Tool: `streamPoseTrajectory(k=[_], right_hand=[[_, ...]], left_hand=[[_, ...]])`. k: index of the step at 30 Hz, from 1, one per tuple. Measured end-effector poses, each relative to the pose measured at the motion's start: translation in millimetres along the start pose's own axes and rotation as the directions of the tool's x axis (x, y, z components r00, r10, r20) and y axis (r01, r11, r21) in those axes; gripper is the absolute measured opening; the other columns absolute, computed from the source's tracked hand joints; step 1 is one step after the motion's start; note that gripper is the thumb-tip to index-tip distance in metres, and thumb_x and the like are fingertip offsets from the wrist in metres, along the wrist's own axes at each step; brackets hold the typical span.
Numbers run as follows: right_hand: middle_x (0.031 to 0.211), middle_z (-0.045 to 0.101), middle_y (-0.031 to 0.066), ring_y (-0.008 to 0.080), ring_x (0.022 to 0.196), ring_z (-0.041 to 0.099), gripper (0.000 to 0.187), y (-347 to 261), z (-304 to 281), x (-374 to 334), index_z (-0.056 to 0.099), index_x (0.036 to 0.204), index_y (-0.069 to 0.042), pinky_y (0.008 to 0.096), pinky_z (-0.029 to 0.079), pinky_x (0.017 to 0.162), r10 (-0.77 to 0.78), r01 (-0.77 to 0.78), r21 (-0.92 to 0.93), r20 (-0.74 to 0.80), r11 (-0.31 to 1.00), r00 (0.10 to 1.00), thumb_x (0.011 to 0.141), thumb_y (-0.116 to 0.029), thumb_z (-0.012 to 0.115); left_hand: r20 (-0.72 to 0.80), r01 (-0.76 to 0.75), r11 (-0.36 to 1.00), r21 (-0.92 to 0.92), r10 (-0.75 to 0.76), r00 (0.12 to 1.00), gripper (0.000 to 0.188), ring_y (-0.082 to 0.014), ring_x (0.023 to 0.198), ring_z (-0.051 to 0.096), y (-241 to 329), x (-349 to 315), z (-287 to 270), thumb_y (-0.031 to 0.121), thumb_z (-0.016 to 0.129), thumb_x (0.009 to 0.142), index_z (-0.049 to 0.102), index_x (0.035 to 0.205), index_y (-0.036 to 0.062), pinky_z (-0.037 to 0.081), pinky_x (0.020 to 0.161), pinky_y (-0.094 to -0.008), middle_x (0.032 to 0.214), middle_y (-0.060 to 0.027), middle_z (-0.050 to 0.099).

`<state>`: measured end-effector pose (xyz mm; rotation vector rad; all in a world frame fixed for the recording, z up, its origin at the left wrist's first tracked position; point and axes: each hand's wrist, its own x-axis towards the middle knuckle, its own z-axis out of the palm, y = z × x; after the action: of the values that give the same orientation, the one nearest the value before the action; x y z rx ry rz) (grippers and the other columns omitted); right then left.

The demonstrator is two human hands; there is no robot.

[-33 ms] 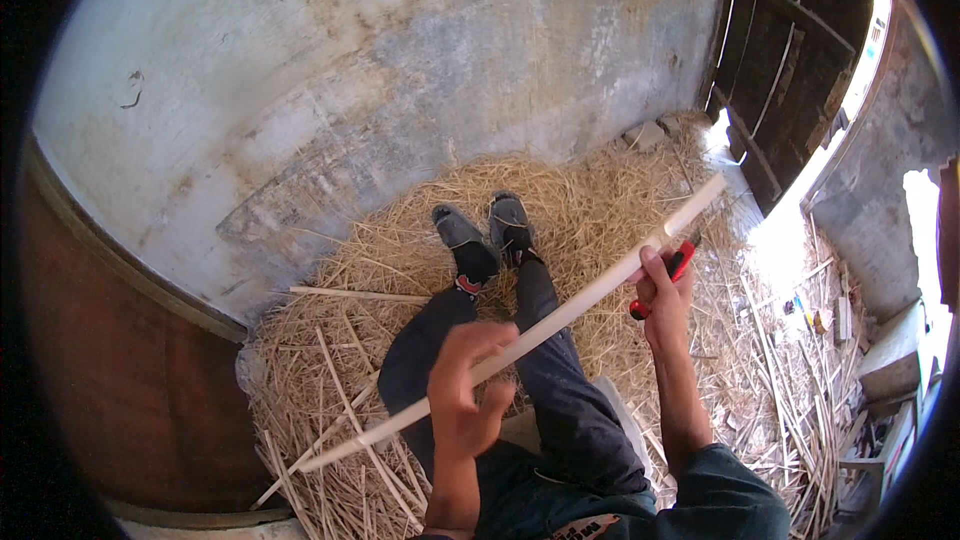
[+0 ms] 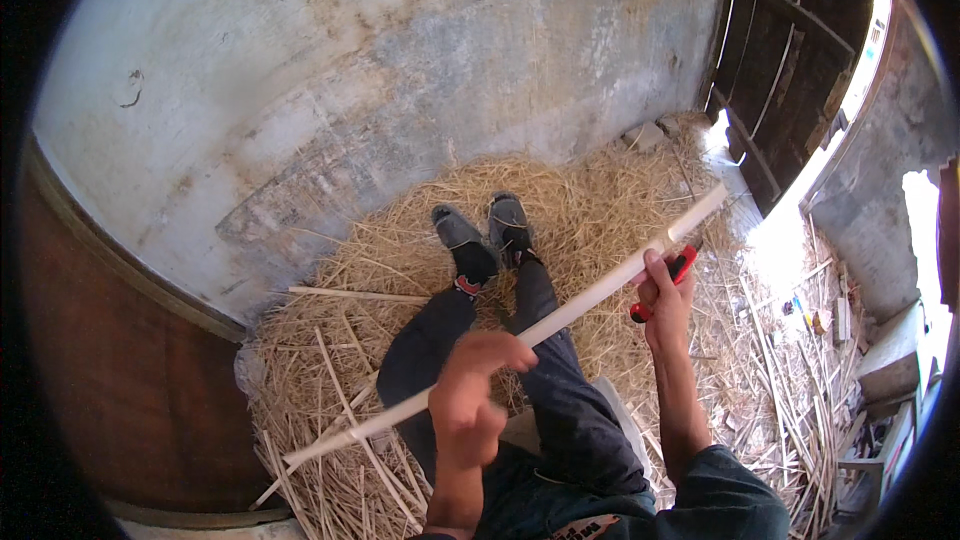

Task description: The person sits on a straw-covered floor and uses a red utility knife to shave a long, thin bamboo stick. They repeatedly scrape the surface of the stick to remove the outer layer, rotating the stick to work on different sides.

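Observation:
A long pale strip (image 2: pixel 590 298), which looks like split bamboo, slants across my legs from lower left to upper right. My right hand (image 2: pixel 665 305) is closed near its upper right end, the thumb pressed against the strip. That same hand also keeps a red-and-black utility knife (image 2: pixel 685 265), its dark tip pointing up and away. My left hand (image 2: pixel 468 395) curves over the strip near its middle, thumb apart from the fingers. Motion blurs those fingers, and whether they touch the strip is hard to see.
Straw and shavings (image 2: pixel 600 200) cover the floor around my shoes (image 2: pixel 508 220). Loose thin strips (image 2: pixel 352 405) lie at left and more at right. A stained wall (image 2: pixel 400 60) rises ahead, a brown panel (image 2: pixel 130 360) stands left, and a dark plank door (image 2: pixel 790 50) is far right.
The strip has tilted slightly, its left end rising and its right end dropping a little. My left fingers have shifted right and stretched out more. The right hand stays nearly in place.

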<state>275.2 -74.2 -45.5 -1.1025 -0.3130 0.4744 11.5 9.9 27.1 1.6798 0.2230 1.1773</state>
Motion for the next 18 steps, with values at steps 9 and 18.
streamPoseTrajectory(k=[9,18], right_hand=[[0.084,0.072,0.0123,0.0044,0.045,0.033,0.018,35,-40,-14,0.051,0.097,-0.011,0.022,0.026,0.042,0.111,-0.06,0.288,-0.164,0.956,0.98,0.102,-0.02,0.066],[0.09,0.074,0.0149,0.0042,0.046,0.032,0.018,33,-39,-15,0.055,0.096,-0.009,0.0224,0.026,0.043,0.08,-0.007,0.366,-0.183,0.93,0.98,0.102,-0.022,0.065]], left_hand=[[0.15,0.117,0.157,-0.981,0.216,0.965,0.065,-0.025,0.078,0.059,121,25,109,0.06,0.051,0.102,0.062,0.129,0.0017,0.049,0.061,-0.0367,0.089,-0.0122,0.061],[0.11,0.114,-0.007,-0.993,-0.339,0.934,0.046,-0.0188,0.069,0.054,201,28,107,0.042,0.054,0.108,0.064,0.117,-0.0028,0.044,0.058,-0.0302,0.078,-0.009,0.057]])
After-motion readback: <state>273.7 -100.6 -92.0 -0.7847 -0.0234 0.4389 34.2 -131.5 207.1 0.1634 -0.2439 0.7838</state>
